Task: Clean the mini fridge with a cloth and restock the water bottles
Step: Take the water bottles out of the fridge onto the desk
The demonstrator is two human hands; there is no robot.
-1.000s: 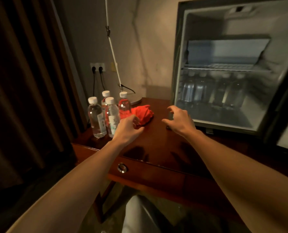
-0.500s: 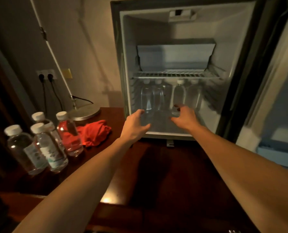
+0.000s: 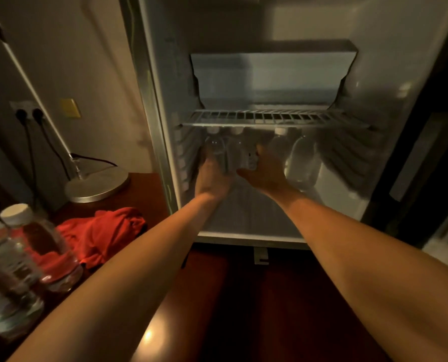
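The mini fridge (image 3: 390,64) stands open on a dark wooden table (image 3: 243,296). Under its wire shelf (image 3: 270,117), several clear water bottles stand at the back. My left hand (image 3: 211,180) curls round the leftmost bottle (image 3: 215,148). My right hand (image 3: 266,173) wraps the bottle next to it (image 3: 242,155), thumb on its left side. Two more bottles (image 3: 302,159) stand to the right, untouched. A crumpled red cloth (image 3: 102,233) lies on the table left of the fridge. Several capped water bottles (image 3: 34,246) stand blurred at the table's left edge.
A round metal lamp base (image 3: 97,185) with a slanted pole sits behind the cloth. Two plugs with black cables fill a wall socket (image 3: 29,113). The fridge door (image 3: 432,131) hangs open at the right. A small freezer box (image 3: 270,77) sits above the wire shelf.
My view swung right and closer to the fridge. Both hands went from above the table into the lower compartment and closed around two bottles at the back.
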